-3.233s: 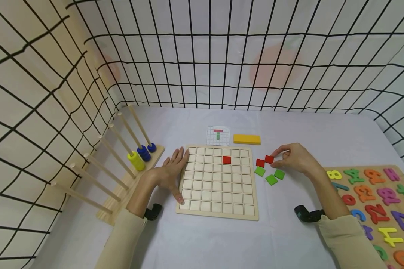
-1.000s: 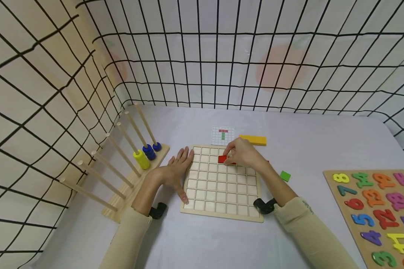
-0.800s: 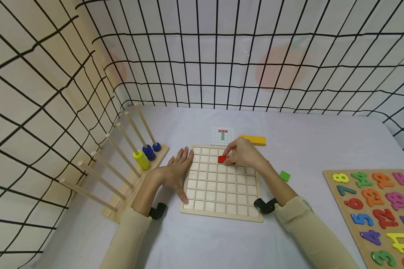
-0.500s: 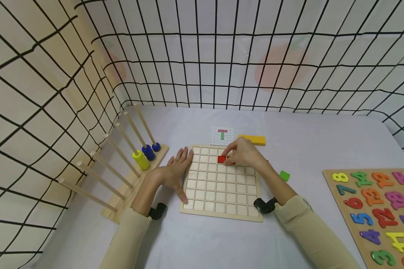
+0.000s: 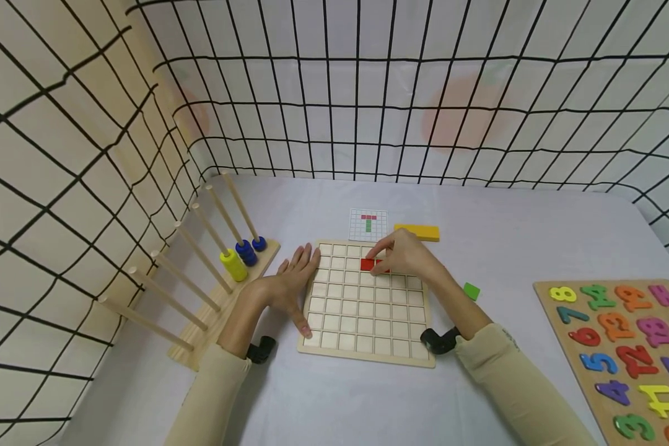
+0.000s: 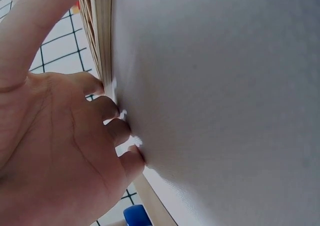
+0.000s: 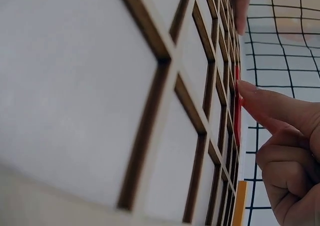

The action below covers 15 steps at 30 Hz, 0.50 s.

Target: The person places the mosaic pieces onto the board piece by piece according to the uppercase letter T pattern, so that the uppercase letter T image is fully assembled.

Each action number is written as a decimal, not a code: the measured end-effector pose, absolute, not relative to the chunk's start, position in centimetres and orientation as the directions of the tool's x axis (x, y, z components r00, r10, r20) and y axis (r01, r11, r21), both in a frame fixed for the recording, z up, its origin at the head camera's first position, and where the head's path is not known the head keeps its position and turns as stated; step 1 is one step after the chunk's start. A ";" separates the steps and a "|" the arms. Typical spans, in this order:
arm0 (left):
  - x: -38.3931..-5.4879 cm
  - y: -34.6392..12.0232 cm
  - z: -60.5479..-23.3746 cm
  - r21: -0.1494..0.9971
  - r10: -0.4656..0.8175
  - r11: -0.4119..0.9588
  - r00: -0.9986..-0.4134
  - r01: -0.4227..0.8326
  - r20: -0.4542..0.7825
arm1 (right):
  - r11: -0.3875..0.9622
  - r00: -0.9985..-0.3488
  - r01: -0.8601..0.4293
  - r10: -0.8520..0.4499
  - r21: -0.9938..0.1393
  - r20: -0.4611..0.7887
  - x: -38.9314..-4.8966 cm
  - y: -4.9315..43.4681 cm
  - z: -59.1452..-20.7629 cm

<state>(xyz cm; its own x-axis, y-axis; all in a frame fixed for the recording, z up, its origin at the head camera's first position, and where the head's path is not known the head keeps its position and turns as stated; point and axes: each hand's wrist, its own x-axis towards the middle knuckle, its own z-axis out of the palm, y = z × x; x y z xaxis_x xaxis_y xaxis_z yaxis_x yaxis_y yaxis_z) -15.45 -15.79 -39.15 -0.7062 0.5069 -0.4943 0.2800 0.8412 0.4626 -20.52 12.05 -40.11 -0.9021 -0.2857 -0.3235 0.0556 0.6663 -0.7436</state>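
A square wooden grid board [image 5: 366, 308] lies on the white cloth in the head view. My left hand [image 5: 290, 286] rests spread along its left edge, thumb on the near left corner. In the left wrist view that palm [image 6: 60, 136] faces the camera, with the fingertips by the board's side [image 6: 104, 30]. My right hand [image 5: 406, 253] pinches a red square tile [image 5: 366, 264] between thumb and index finger in an upper row of cells. A second red tile [image 5: 387, 267] sits just right of it, partly hidden by the fingers. The right wrist view shows the thumb [image 7: 250, 88] against the red.
Behind the board lie a pattern card [image 5: 368, 225] with a red and green T and a yellow bar [image 5: 418, 233]. A green tile [image 5: 471, 291] shows beside the right forearm. A pegged counting stand [image 5: 212, 303] is left, a number board [image 5: 585, 359] right, black netting [image 5: 357, 105] behind.
Since the oldest frame, my right hand has moved left from the loose tiles onto the board with a red tile. Over the last second both hands stay nearly still.
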 end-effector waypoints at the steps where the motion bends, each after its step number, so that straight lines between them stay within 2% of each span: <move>1: -15.5 -15.8 -39.1 0.464 0.508 0.841 -0.705 0.280 -0.495 | 0.660 -0.902 0.057 -0.288 -0.749 -0.323 -20.5 12.2 -40.1; 6: -15.5 -15.8 -39.1 0.466 0.507 0.840 -0.705 0.277 -0.496 | 0.655 -0.914 0.043 -0.279 -0.755 -0.294 -20.2 13.7 -39.5; 11: -15.6 -15.8 -39.1 0.464 0.502 0.843 -0.710 0.273 -0.494 | 0.703 -0.932 0.008 -0.252 -0.711 -0.260 -19.9 16.1 -38.8; 15: -15.7 -15.8 -39.3 0.468 0.504 0.840 -0.713 0.274 -0.488 | 0.725 -0.931 0.021 -0.236 -0.689 -0.277 -19.6 18.5 -38.6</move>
